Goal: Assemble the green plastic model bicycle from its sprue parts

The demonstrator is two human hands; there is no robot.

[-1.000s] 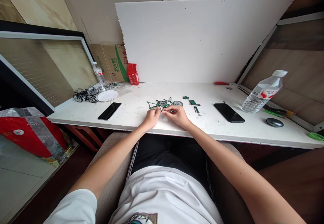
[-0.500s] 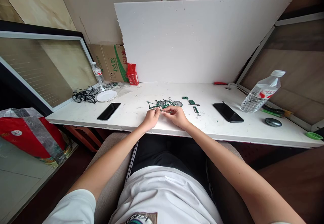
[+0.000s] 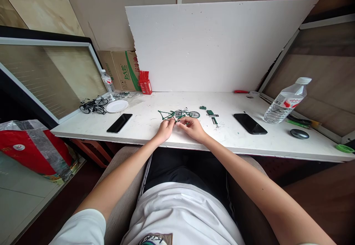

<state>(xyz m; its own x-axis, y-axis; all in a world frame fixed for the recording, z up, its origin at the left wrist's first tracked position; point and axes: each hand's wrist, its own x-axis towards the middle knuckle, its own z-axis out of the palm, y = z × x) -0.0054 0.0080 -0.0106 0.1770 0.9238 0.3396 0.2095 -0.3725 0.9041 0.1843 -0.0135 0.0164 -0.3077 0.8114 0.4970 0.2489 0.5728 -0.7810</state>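
My left hand (image 3: 165, 129) pinches a thin green bicycle frame (image 3: 164, 114), which sticks out past its fingertips to the upper left. Close against it, my right hand (image 3: 192, 127) has thumb and forefinger pressed together at the same spot; whatever small part lies between them is too tiny to make out. Just behind the fingers lie model wheels, one of them a spoked wheel (image 3: 194, 114) with a green rim. Right of my right hand are small green pieces, among them a green block (image 3: 210, 112) and a narrow green part (image 3: 214, 121).
On the white table (image 3: 177, 138) lie a phone (image 3: 119, 123) and a white plate (image 3: 117, 106), with black model bicycles (image 3: 93, 106) at left. Another phone (image 3: 250, 123), a water bottle (image 3: 287, 101) and a dark oval object (image 3: 299, 133) are at right. A white board (image 3: 222, 45) stands behind.
The green frame's far end has shifted slightly left and tilted a little. Both hands stay together in nearly the same place. The camera view has moved very slightly.
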